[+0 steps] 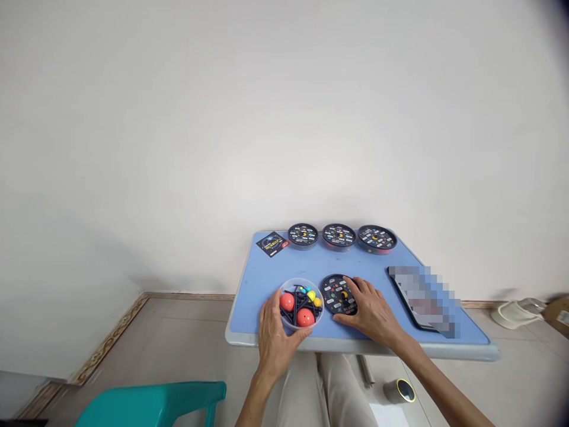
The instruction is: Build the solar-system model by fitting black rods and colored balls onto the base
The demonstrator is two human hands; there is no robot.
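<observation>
- Clear round plastic tub (300, 280) sat at the near edge of the blue table (311, 264), left of centre, with two red balls (287, 302), black rods (299, 307) and small coloured beads (311, 295) inside.
- Left hand (278, 338) curved around the tub's near side, spread wide and holding it.
- Right hand (368, 311) lay palm down on a round black disc (333, 295), just beside the tub, with its fingers (355, 286) spread across the disc; whether it gripped or only pressed, I cannot tell.
- Three round black cases (338, 236) lined the table's far edge, beside a printed card (272, 244) at the far left corner.
- Open blue surface lay between the hands and that far row.
- A pixelated flat object (424, 299) lay along the table's right side, near the right hand.
</observation>
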